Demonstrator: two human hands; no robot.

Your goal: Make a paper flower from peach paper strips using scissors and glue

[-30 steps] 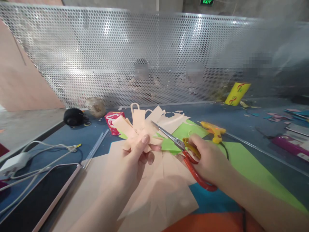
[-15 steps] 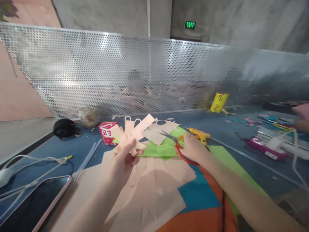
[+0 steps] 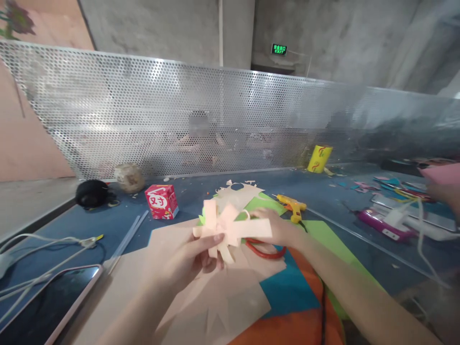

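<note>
A paper flower [image 3: 227, 226] of pale peach strips is pinched in my left hand [image 3: 201, 254], one long strip pointing right. Behind that strip, my right hand [image 3: 275, 225] is closed around scissors [image 3: 266, 251]; their red-orange handle loop shows below the strip, while the blades are hidden by the flower. Beneath both hands lie several peach paper sheets [image 3: 215, 306], with blue [image 3: 289, 287] and orange paper [image 3: 287, 328] at their right. Beyond them, green paper [image 3: 266, 203] carries a cut peach scrap [image 3: 239, 192].
A yellow glue gun [image 3: 293, 206] lies just past my right hand. At the left are a red box [image 3: 161, 201], clear glue sticks [image 3: 129, 239], a phone [image 3: 53, 304] and white cables [image 3: 46, 244]. A purple power strip [image 3: 384, 225] sits right, near another person's hand [image 3: 445, 191]. A perforated metal screen [image 3: 143, 110] stands behind.
My left hand has carried the paper flower right and lower, turning it so the long strip points right. The scissors' blades, earlier visible, are now behind the flower.
</note>
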